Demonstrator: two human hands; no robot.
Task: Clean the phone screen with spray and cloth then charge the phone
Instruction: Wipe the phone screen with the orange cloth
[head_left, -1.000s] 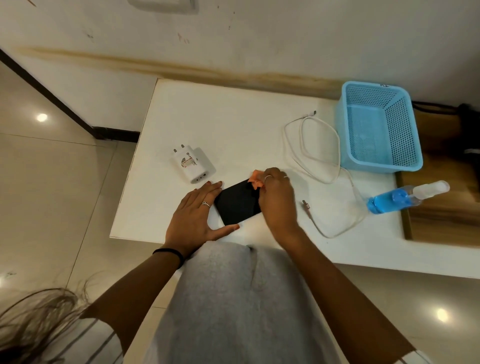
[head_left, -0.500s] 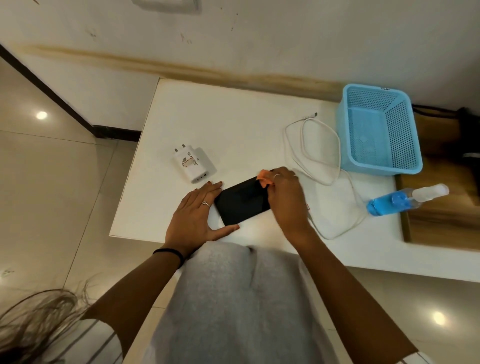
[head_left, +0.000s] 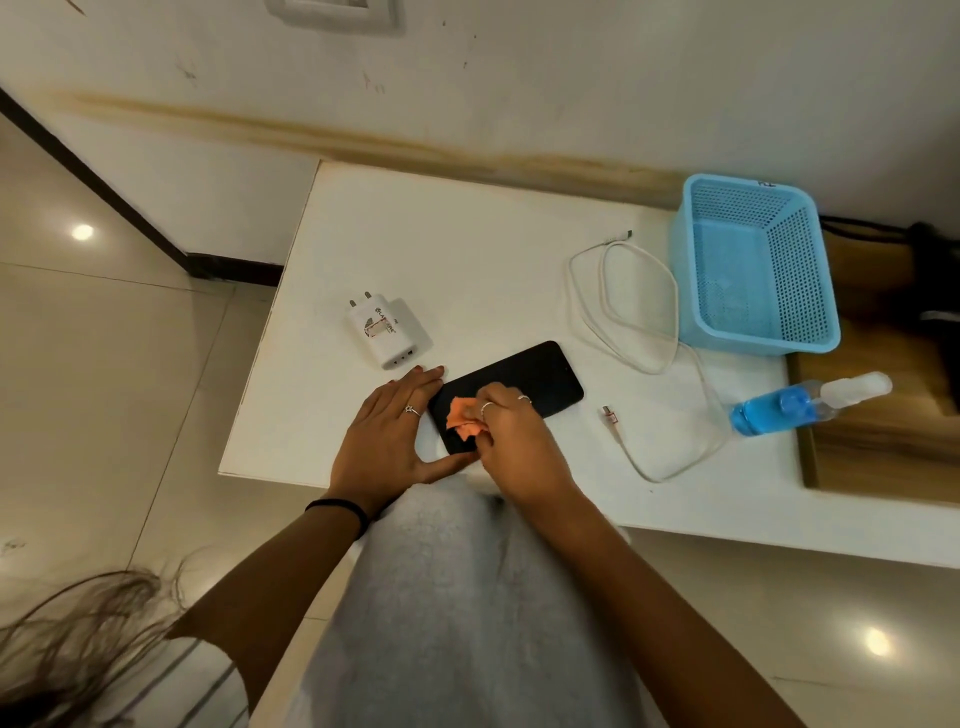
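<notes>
While my right hand (head_left: 511, 434) pinches the crumpled orange cloth (head_left: 461, 423) against the glass, my left hand (head_left: 387, 431) lies flat with straight fingers and thumb braced along the near corner of the phone (head_left: 524, 382), gripping nothing. The phone lies screen-up on the white tabletop (head_left: 467, 270), near its front edge, between the white charger adapter (head_left: 387, 332) and the looped white cable (head_left: 639, 317). To wipe well, I judge I should press lightly and evenly, run long strokes from the near end toward the far end, and keep the left hand bracing so the slick slab cannot skid. The cloth looks soft and bunched; the screen is smooth, dark, glossy, with rounded corners. Well to the right lies the clear spray bottle (head_left: 789, 405) of blue liquid, on its side, beside a perforated blue plastic basket (head_left: 810, 291).
</notes>
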